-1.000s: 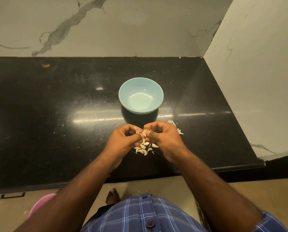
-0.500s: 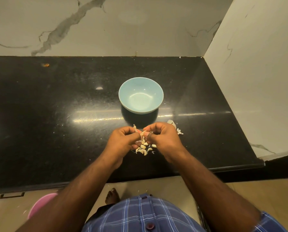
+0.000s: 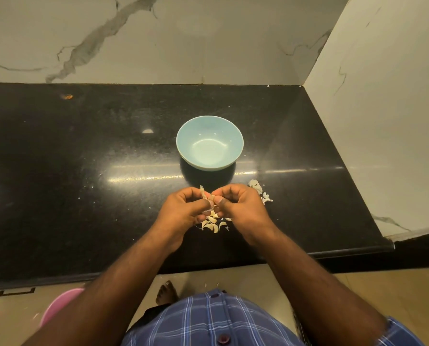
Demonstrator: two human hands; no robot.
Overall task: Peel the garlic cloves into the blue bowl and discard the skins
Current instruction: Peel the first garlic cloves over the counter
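Left hand (image 3: 183,211) and right hand (image 3: 240,208) together above the black counter (image 3: 83,171), both pinching one garlic clove (image 3: 209,199) between curled fingertips. Loose cloves (image 3: 212,224) heaped on the counter right beneath. Blue bowl (image 3: 209,142) just beyond the hands, nothing in it. Skins (image 3: 260,192) scattered just right of the right hand.

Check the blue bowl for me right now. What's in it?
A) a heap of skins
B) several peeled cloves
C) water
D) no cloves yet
D: the blue bowl shows only its bare glossy inside, while the garlic cloves lie on the counter under both hands.
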